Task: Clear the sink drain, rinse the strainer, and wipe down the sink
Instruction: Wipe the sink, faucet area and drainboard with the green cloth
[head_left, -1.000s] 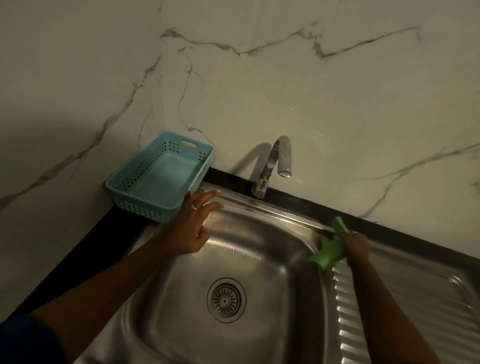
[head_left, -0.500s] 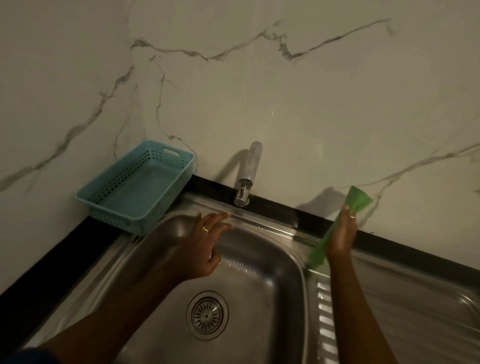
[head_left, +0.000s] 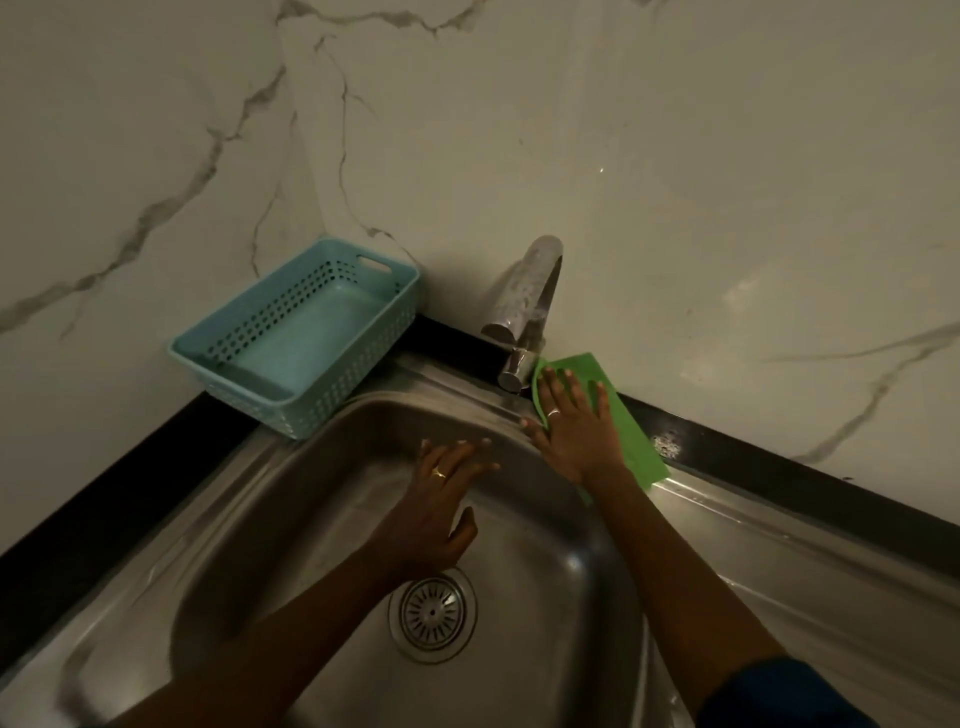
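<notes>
A steel sink (head_left: 561, 597) fills the lower view, with the round strainer (head_left: 432, 614) seated in its drain. A green cloth (head_left: 631, 434) lies flat on the sink's back rim, just right of the tap's base. My right hand (head_left: 574, 428) presses flat on the cloth with its fingers spread. My left hand (head_left: 441, 506) hovers over the basin's back wall, fingers apart and holding nothing. The chrome tap (head_left: 527, 306) rises behind the hands; no water is seen running.
A light blue perforated basket (head_left: 296, 332), with nothing in it, stands on the black counter at the sink's back left corner. The ribbed drainboard (head_left: 810, 587) stretches to the right. A marble-patterned wall (head_left: 675, 182) closes the back and left.
My right hand has brought the green cloth down from beside the wall and laid it flat on the rim by the tap. My left hand stays over the basin.
</notes>
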